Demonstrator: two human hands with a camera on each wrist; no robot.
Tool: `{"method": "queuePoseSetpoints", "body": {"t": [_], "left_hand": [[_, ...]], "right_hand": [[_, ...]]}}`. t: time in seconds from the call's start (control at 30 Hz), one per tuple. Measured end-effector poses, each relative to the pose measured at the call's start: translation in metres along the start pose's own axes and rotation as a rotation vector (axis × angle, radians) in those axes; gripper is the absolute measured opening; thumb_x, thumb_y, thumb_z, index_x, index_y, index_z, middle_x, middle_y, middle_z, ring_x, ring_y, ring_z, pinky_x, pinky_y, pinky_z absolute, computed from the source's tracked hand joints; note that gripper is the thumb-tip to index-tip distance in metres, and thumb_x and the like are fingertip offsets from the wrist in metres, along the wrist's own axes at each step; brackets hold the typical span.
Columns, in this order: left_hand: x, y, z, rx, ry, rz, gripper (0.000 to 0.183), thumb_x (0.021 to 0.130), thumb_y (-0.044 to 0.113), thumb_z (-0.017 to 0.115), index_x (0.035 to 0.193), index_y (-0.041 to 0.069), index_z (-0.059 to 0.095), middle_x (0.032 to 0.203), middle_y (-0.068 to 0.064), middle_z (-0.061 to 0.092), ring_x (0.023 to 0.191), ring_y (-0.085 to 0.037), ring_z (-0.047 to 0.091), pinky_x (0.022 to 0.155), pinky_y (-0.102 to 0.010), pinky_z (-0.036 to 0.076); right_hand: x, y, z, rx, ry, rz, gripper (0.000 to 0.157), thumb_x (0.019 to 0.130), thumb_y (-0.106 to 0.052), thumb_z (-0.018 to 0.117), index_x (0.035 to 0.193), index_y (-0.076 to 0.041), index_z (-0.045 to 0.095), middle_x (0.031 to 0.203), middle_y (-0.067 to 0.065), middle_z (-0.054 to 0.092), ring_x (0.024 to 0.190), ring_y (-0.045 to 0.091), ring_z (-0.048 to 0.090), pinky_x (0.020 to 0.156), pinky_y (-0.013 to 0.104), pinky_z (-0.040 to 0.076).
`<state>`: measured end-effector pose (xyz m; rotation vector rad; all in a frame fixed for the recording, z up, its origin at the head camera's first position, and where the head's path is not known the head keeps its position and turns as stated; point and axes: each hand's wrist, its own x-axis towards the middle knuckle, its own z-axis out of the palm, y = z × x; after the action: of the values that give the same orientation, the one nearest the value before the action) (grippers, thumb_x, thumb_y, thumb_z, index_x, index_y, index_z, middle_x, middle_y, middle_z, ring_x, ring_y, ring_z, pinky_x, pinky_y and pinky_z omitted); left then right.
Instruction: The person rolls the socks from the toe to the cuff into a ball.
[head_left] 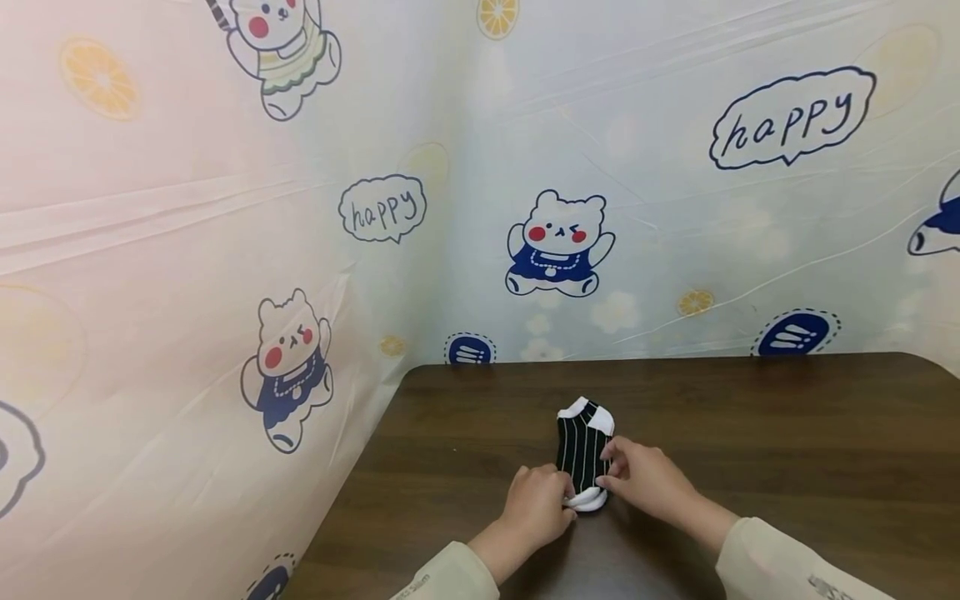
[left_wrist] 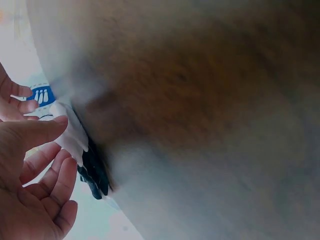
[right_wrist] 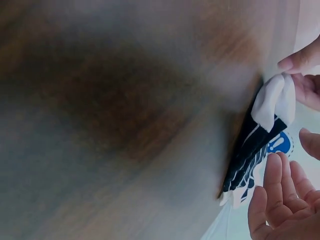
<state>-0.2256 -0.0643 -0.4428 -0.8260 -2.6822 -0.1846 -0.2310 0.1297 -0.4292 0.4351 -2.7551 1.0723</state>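
A pair of black ankle socks (head_left: 581, 454) with thin white stripes and white toes and heels lies on the wooden table, toes toward me. My left hand (head_left: 532, 504) pinches the white toe end between thumb and fingers; the right wrist view shows those fingertips at the tip of the white toes (right_wrist: 272, 102). Along the right side of the socks, my right hand (head_left: 651, 479) has its thumb and fingers apart and loosely bent. Seen from the right wrist, its fingers (right_wrist: 274, 175) are relaxed beside the striped fabric, gripping nothing.
The dark brown table (head_left: 787, 442) extends around the socks to a rounded far right corner. A printed curtain (head_left: 660, 217) with bears and "happy" bubbles rises behind the table and along its left side. Light sleeves (head_left: 780, 558) cover both forearms.
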Motion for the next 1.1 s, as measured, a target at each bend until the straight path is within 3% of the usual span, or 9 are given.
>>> {"method": "queuePoseSetpoints", "body": {"t": [0.7,0.9,1.1], "left_hand": [[0.007,0.001,0.010,0.122,-0.029,0.078,0.015,0.072,0.025,0.079,0.065,0.021,0.066,0.062,0.008,0.052,0.058,-0.009,0.051,0.054,-0.024,0.029],[0.013,0.001,0.007,0.143,-0.111,0.097,0.016,0.076,0.022,0.075,0.063,0.021,0.066,0.062,0.006,0.053,0.062,-0.008,0.052,0.056,-0.025,0.032],[0.022,0.003,-0.001,0.074,-0.282,0.032,0.021,0.079,0.019,0.073,0.062,0.020,0.061,0.064,0.007,0.055,0.062,-0.008,0.053,0.058,-0.026,0.032]], "right_hand": [[-0.023,0.001,0.003,0.037,-0.036,-0.125,0.025,0.078,-0.017,0.077,0.095,-0.009,0.061,0.073,-0.012,0.060,0.060,-0.002,0.051,0.056,0.024,0.043],[-0.024,-0.002,0.004,-0.033,-0.035,-0.124,0.025,0.077,-0.018,0.078,0.096,-0.014,0.061,0.076,-0.011,0.063,0.060,-0.002,0.052,0.054,0.026,0.042],[-0.024,-0.004,0.005,-0.099,-0.033,-0.135,0.027,0.076,-0.017,0.078,0.096,-0.016,0.061,0.078,-0.012,0.064,0.064,0.002,0.056,0.054,0.028,0.042]]}}
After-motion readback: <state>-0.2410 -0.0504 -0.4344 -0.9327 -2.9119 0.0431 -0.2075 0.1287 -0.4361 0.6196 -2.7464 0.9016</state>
